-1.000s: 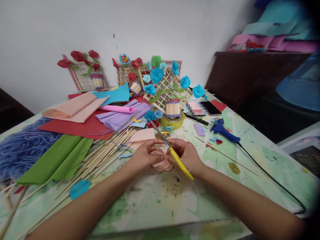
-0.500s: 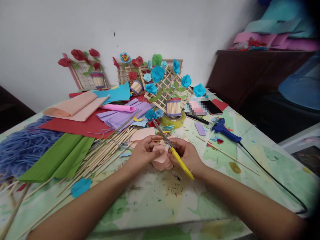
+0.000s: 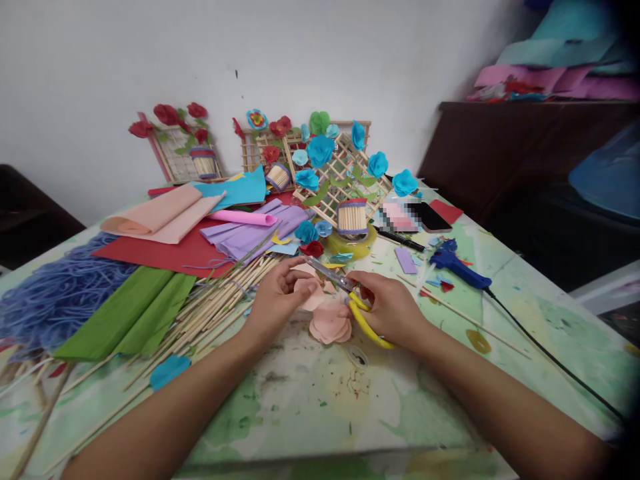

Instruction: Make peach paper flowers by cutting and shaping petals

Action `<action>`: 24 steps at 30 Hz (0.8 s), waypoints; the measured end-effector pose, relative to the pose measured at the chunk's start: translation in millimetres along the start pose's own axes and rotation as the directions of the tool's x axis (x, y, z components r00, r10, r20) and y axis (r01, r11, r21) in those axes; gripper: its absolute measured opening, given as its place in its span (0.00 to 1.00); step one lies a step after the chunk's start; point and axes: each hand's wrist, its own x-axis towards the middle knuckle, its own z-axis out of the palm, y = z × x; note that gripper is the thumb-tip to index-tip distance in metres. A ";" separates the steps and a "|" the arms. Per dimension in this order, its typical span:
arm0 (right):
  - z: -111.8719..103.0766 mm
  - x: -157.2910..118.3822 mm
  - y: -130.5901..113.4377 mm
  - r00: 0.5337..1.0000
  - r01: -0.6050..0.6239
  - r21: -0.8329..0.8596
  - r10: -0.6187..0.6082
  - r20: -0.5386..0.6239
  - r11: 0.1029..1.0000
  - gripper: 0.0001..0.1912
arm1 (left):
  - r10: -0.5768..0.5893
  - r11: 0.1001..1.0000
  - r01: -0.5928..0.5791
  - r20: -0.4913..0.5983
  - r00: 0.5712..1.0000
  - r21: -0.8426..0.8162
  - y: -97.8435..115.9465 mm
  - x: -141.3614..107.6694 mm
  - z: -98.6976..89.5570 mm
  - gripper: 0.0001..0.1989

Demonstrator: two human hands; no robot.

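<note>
Between thumb and fingers, my left hand [image 3: 280,291] pinches a small pale-pink paper piece [image 3: 311,297]. My right hand [image 3: 390,303] is closed around the yellow handles of a pair of scissors [image 3: 367,320]. Their metal blades point up and left, over the pink paper in my left hand. Whether the blades are parted I cannot tell. Just below lies a small pile of rounded pink paper petals [image 3: 330,327] on the table, close to my right fingertips. Some pink scraps behind the blades are partly hidden.
Thin bamboo sticks [image 3: 215,300], green crepe paper [image 3: 125,313] and blue yarn [image 3: 60,293] lie to the left. A blue glue gun [image 3: 457,263] with a black cord rests on the right. Behind stand a stick lattice with blue paper flowers [image 3: 320,152] and a tape roll [image 3: 357,243].
My left hand has drawn a pink piece up and left, away from the petals, which now lie on the table. The scissors have turned, their blades pointing further left.
</note>
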 end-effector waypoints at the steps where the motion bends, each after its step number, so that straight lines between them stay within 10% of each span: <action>1: -1.1 0.6 -0.4 1.000 0.013 -0.042 -0.013 0.013 0.999 0.23 | 0.020 1.000 -0.020 -0.010 1.000 0.002 0.5 1.0 -1.1 0.26; 24: 1.9 -0.3 -0.2 0.993 0.036 -0.084 -0.026 0.115 0.996 0.26 | 0.009 0.992 -0.013 -0.039 0.999 -0.126 4.8 4.2 -6.9 0.28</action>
